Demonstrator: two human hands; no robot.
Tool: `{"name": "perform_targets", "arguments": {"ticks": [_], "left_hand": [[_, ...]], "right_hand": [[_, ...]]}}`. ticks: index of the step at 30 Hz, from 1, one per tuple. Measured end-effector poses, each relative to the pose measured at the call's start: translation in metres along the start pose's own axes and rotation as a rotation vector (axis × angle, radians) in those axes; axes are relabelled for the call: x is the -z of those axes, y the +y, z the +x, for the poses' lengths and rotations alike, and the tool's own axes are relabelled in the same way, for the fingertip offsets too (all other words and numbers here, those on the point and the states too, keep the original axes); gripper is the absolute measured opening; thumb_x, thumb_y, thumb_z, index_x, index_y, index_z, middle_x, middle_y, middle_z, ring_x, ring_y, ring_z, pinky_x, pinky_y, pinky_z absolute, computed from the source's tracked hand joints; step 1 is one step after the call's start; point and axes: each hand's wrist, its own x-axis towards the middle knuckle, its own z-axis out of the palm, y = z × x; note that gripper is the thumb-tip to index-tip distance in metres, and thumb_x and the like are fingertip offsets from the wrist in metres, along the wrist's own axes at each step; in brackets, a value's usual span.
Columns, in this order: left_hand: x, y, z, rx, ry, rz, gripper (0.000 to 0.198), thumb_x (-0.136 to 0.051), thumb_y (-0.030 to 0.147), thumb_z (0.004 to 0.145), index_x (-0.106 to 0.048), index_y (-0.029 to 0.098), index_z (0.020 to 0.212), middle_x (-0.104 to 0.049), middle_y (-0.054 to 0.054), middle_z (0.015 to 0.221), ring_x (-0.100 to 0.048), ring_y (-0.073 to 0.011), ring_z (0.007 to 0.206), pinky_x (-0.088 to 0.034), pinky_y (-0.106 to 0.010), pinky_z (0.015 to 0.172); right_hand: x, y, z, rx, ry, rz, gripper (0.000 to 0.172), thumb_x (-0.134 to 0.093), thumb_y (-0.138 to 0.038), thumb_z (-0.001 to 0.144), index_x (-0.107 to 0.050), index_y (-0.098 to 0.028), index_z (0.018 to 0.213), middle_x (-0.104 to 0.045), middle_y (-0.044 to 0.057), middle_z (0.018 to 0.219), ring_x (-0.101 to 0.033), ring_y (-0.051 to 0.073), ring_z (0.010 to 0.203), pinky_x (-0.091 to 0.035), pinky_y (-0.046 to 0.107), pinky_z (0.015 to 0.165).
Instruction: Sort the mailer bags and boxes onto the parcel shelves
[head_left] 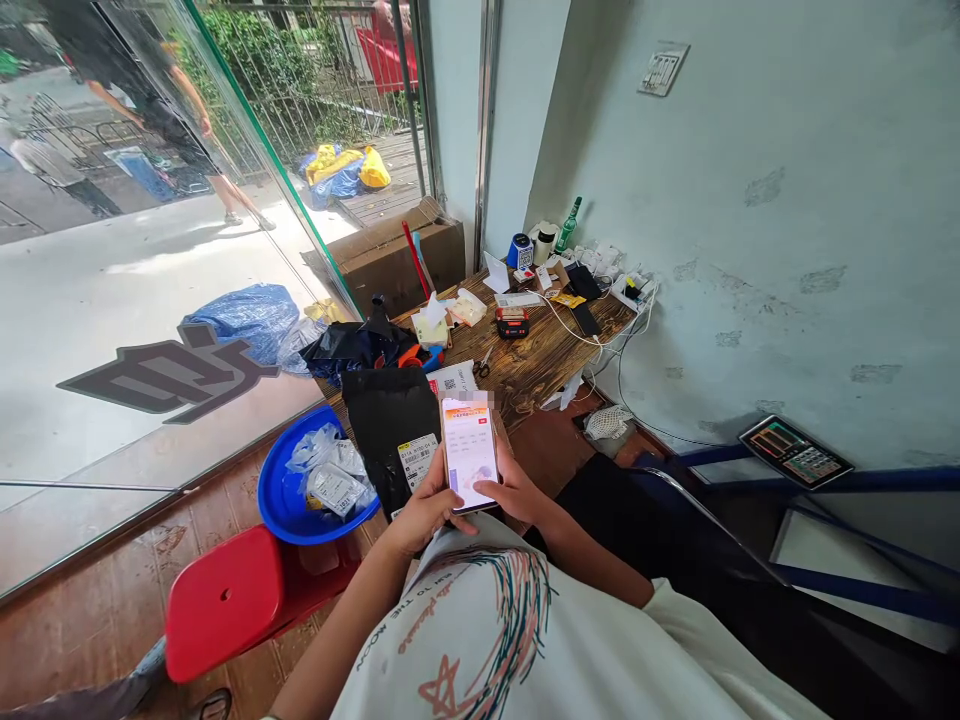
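A phone (469,452) with a lit screen is held upright in front of my chest. My left hand (425,510) wraps its left edge from below, with the fingers curled round the side. My right hand (517,490) grips the right edge, and its thumb lies on the lower part of the screen. Just beyond the phone lies a black parcel bag (390,425) with a white label on the wooden table (540,365).
A blue basin (281,500) with clear packets sits on a red stool (225,600) at my left. The table holds a red-black label printer (512,321), scissors, cables, a green bottle (568,226). A glass wall is at left; a person walks outside. A calculator (795,451) lies at right.
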Motion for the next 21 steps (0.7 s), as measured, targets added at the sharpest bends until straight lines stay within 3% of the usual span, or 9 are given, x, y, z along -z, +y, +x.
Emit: {"name": "perform_targets", "arguments": {"ticks": [8, 14, 18, 21], "left_hand": [[0.001, 0.001, 0.002, 0.009, 0.036, -0.007, 0.109, -0.062, 0.011, 0.073, 0.005, 0.049, 0.151, -0.036, -0.008, 0.152, -0.063, -0.0244, 0.091, -0.061, -0.030, 0.050], [-0.001, 0.002, 0.002, -0.001, 0.048, 0.024, 0.108, -0.064, 0.014, 0.077, 0.006, 0.048, 0.152, -0.034, -0.010, 0.152, -0.061, -0.0284, 0.100, -0.060, -0.027, 0.049], [0.001, 0.001, 0.001, -0.023, 0.022, 0.089, 0.113, -0.064, 0.007, 0.070, 0.003, 0.046, 0.153, -0.033, -0.008, 0.153, -0.057, -0.0311, 0.109, -0.061, -0.027, 0.052], [0.001, -0.002, 0.001, -0.015, 0.020, 0.117, 0.111, -0.062, 0.007, 0.070, 0.001, 0.046, 0.153, -0.034, -0.007, 0.153, -0.056, -0.0325, 0.111, -0.062, -0.029, 0.053]], "right_hand": [[0.001, 0.000, 0.001, 0.036, -0.035, -0.027, 0.076, -0.072, -0.029, 0.074, -0.034, -0.022, 0.139, -0.054, 0.011, 0.134, -0.050, 0.027, 0.125, -0.043, 0.045, 0.104], [-0.003, 0.000, 0.002, -0.052, 0.041, 0.124, 0.051, -0.056, -0.037, 0.086, -0.044, -0.024, 0.133, -0.060, 0.008, 0.129, -0.058, 0.024, 0.113, -0.048, 0.041, 0.095], [-0.004, -0.001, 0.006, -0.082, 0.081, 0.167, 0.050, -0.057, -0.041, 0.083, -0.050, -0.023, 0.129, -0.066, 0.007, 0.119, -0.062, 0.024, 0.102, -0.052, 0.038, 0.084], [-0.002, -0.006, 0.015, -0.065, 0.198, 0.155, 0.043, -0.056, -0.052, 0.083, -0.062, -0.020, 0.111, -0.071, 0.007, 0.103, -0.064, 0.026, 0.096, -0.052, 0.038, 0.080]]}}
